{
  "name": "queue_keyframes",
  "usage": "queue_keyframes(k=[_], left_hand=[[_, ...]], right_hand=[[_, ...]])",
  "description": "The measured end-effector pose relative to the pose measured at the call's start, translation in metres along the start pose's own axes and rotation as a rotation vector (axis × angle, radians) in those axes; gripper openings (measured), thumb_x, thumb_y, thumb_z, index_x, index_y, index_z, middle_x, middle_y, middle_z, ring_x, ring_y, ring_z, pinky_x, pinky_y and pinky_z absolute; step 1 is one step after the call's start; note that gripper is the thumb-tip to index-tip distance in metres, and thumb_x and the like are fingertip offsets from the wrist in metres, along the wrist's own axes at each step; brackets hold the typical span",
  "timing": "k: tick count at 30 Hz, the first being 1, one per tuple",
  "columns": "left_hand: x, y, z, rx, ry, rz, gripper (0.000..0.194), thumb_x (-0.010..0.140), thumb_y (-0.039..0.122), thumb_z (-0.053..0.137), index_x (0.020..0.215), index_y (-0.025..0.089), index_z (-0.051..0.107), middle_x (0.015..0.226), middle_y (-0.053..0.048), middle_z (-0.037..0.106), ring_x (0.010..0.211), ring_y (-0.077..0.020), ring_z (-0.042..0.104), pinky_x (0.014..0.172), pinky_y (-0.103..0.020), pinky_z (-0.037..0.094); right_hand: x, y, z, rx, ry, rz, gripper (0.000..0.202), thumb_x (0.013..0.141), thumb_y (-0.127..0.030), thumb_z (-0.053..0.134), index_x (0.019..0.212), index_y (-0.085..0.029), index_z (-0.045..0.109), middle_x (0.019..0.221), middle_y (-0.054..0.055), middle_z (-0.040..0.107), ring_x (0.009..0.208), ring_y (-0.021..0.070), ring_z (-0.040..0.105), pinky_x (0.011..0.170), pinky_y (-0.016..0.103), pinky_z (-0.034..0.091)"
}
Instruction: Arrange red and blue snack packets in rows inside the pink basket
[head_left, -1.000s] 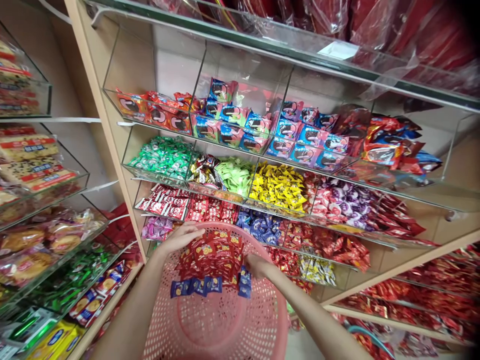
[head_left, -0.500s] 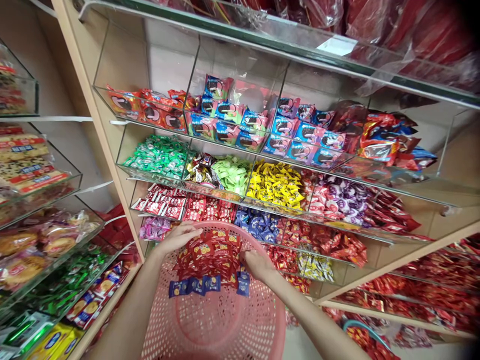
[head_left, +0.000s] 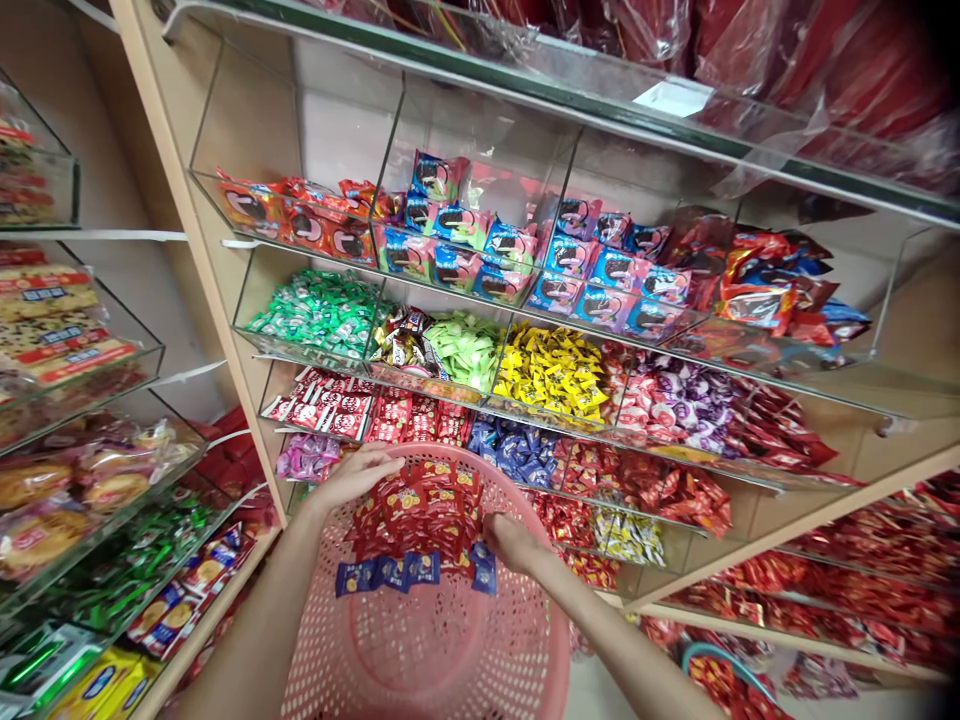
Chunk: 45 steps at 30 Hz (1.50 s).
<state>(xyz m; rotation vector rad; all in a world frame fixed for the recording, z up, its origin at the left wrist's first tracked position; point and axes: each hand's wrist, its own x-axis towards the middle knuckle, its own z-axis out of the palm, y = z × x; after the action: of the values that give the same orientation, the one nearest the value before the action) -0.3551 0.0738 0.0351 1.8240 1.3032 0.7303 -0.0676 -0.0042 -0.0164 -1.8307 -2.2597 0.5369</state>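
A pink perforated plastic basket (head_left: 405,660) tilts in front of the shelf, its open side facing me. Red candy packets (head_left: 416,515) are heaped toward its far side, with several dark blue packets (head_left: 390,572) along the near edge of the heap. My left hand (head_left: 360,474) grips the basket's upper left rim, its fingers reaching over beside the red packets. Inside the basket on the right, my right hand (head_left: 511,542) is closed next to the heap and a blue packet (head_left: 484,568). Its fingertips are hidden, so what it holds cannot be made out.
Glass shelf bins hold green candies (head_left: 322,315), yellow packets (head_left: 555,372), purple-and-white candies (head_left: 686,400) and blue packets (head_left: 517,450) just behind the basket rim. Packaged cakes (head_left: 120,465) fill shelves at the left. A blue-rimmed container (head_left: 724,655) stands low at the right.
The view shifts very slightly. Both hands, the basket and the packets stay almost where they were.
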Motion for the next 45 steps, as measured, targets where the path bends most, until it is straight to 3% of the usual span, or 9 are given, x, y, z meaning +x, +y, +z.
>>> queue_keyframes(k=[3,8,12,16,20,26,33,38,45], left_hand=[[0.001,-0.001,0.0,0.003,-0.003,-0.008,0.044,0.065,0.062,0.049,0.073,0.022,0.068,0.108,-0.002,0.06,0.109,-0.0227,0.048,0.093,-0.029,0.035],[0.001,-0.002,0.0,0.012,0.003,-0.029,0.045,0.064,0.062,0.049,0.075,0.023,0.068,0.108,-0.001,0.06,0.108,-0.0228,0.048,0.092,-0.029,0.036],[0.001,-0.001,0.0,0.002,0.008,-0.034,0.045,0.063,0.062,0.05,0.075,0.023,0.069,0.105,-0.002,0.061,0.104,-0.0232,0.051,0.09,-0.029,0.037],[0.0,0.0,0.0,-0.009,0.003,-0.007,0.045,0.065,0.062,0.049,0.075,0.022,0.069,0.106,-0.002,0.06,0.107,-0.0235,0.049,0.093,-0.03,0.035],[0.0,-0.001,-0.001,-0.008,-0.015,0.031,0.044,0.067,0.061,0.048,0.073,0.022,0.069,0.107,-0.002,0.06,0.111,-0.0227,0.047,0.095,-0.03,0.033],[0.0,-0.003,-0.002,0.0,-0.017,0.022,0.044,0.067,0.061,0.049,0.073,0.022,0.069,0.11,-0.002,0.059,0.111,-0.0223,0.047,0.096,-0.03,0.034],[0.003,-0.005,0.001,0.0,-0.018,-0.026,0.045,0.066,0.063,0.049,0.077,0.024,0.07,0.12,-0.003,0.054,0.12,-0.0223,0.039,0.101,-0.031,0.026],[0.003,-0.006,0.001,0.013,-0.015,-0.042,0.048,0.065,0.065,0.048,0.074,0.024,0.071,0.124,-0.002,0.051,0.121,-0.0232,0.037,0.102,-0.032,0.025],[0.001,-0.005,0.002,-0.018,-0.02,-0.016,0.049,0.068,0.064,0.047,0.078,0.023,0.071,0.123,-0.003,0.052,0.121,-0.0225,0.037,0.103,-0.032,0.024]], right_hand=[[0.002,-0.002,-0.013,-0.024,-0.003,-0.068,0.016,0.068,-0.008,0.044,0.067,-0.016,0.058,0.068,0.003,0.062,0.062,0.0117,0.052,0.055,0.021,0.032],[0.025,0.004,-0.054,0.017,0.26,-0.058,0.02,0.077,-0.012,0.037,0.074,-0.016,0.056,0.067,0.004,0.061,0.059,0.0115,0.052,0.057,0.021,0.033],[0.058,0.028,-0.073,0.112,0.522,0.203,0.017,0.08,-0.023,0.042,0.076,-0.016,0.057,0.065,0.006,0.063,0.059,0.0137,0.057,0.057,0.021,0.036],[0.087,0.053,-0.07,0.445,0.495,0.518,0.032,0.078,-0.041,0.047,0.057,-0.017,0.054,0.047,0.008,0.059,0.047,0.0164,0.058,0.049,0.022,0.041],[0.101,0.06,-0.062,0.566,0.5,0.547,0.033,0.078,-0.039,0.044,0.054,-0.018,0.053,0.044,0.008,0.059,0.041,0.0162,0.058,0.04,0.021,0.043],[0.093,0.054,-0.059,0.709,0.575,0.485,0.016,0.075,-0.026,0.045,0.065,-0.016,0.053,0.057,0.009,0.065,0.047,0.0157,0.062,0.041,0.019,0.046],[0.051,0.036,-0.068,1.015,0.668,0.33,0.023,0.071,-0.039,0.052,0.073,-0.016,0.053,0.071,0.009,0.068,0.056,0.0166,0.064,0.045,0.023,0.049],[0.031,-0.014,-0.052,1.386,0.412,0.314,0.026,0.063,-0.036,0.066,0.075,-0.014,0.057,0.068,0.005,0.067,0.055,0.0116,0.063,0.049,0.019,0.05],[0.044,-0.088,-0.02,1.589,0.089,0.201,0.027,0.064,-0.033,0.069,0.077,-0.013,0.056,0.07,0.006,0.068,0.058,0.0114,0.064,0.05,0.017,0.049]])
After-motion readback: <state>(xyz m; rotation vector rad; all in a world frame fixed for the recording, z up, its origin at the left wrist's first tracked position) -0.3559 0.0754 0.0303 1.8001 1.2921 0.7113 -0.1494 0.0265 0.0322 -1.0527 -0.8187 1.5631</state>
